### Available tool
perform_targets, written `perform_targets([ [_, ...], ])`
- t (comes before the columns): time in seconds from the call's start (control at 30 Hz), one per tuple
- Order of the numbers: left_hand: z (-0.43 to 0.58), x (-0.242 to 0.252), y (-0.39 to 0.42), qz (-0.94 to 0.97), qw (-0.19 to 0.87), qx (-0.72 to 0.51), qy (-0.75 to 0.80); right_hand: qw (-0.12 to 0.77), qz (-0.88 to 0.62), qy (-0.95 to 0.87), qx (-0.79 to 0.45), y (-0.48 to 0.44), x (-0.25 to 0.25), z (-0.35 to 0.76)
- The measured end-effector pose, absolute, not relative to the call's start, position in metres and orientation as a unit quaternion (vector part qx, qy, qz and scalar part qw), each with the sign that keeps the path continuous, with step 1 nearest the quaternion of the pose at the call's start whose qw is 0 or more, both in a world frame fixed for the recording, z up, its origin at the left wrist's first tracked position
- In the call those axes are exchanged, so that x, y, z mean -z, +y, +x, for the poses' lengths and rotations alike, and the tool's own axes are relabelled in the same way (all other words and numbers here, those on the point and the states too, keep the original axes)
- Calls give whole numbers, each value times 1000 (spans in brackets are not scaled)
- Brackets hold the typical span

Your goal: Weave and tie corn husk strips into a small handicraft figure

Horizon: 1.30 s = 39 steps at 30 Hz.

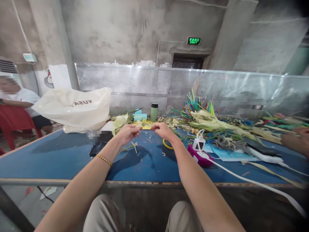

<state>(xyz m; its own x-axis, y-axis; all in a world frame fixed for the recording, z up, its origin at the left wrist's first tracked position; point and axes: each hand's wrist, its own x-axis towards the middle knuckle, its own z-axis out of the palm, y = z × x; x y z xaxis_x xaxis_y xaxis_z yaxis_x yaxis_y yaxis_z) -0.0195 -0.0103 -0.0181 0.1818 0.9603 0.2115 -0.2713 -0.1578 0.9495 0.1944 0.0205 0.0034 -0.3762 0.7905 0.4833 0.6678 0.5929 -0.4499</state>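
Observation:
My left hand (128, 132), a beaded gold bracelet (104, 159) on its wrist, is raised over the blue table (72, 156). Its thumb and fingers are pinched together around something small and pale that I cannot make out. Opposite it, a short gap away, my right hand (163, 130) has its fingers curled and pinched. Whatever those fingers hold is too small to tell. Below the hands lie a few dry straw pieces (134, 147) and small scraps. A yellow ring (167, 145), perhaps a tape roll, rests beside my right wrist.
A large white bag (74, 108) stands at the left, near a dark phone-like slab (100, 145). Behind are a green bottle (154, 112) and corn husks (210, 121). At the right are a purple power strip (199, 157), cables and another person's hand (295, 140).

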Motion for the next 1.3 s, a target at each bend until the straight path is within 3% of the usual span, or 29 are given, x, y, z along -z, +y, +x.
perform_targets([
  [0.1,-23,16,-9,487,561,-578,337,306,-551,-776,-6,21,-9,215],
  [0.2,-24,18,-6,485,506,-603,381,147,-673,-724,38,21,-9,230],
  [0.27,-24,20,-5,498,469,-611,399,90,-699,-709,24,21,-5,234],
  [0.4,-26,22,-2,495,427,-637,408,70,-712,-699,-2,22,5,233],
  [0.6,-32,18,0,437,409,-692,405,107,-715,-690,-30,29,12,237],
  [0.77,-30,17,0,439,351,-715,416,353,-618,-634,-303,32,9,230],
  [0.97,-37,16,9,388,261,-754,461,430,-423,-622,-499,20,-1,203],
  [1.1,-43,14,12,343,272,-769,466,404,-367,-635,-546,10,4,181],
  [1.3,-46,12,13,304,314,-775,457,312,-395,-727,-467,-2,11,161],
])
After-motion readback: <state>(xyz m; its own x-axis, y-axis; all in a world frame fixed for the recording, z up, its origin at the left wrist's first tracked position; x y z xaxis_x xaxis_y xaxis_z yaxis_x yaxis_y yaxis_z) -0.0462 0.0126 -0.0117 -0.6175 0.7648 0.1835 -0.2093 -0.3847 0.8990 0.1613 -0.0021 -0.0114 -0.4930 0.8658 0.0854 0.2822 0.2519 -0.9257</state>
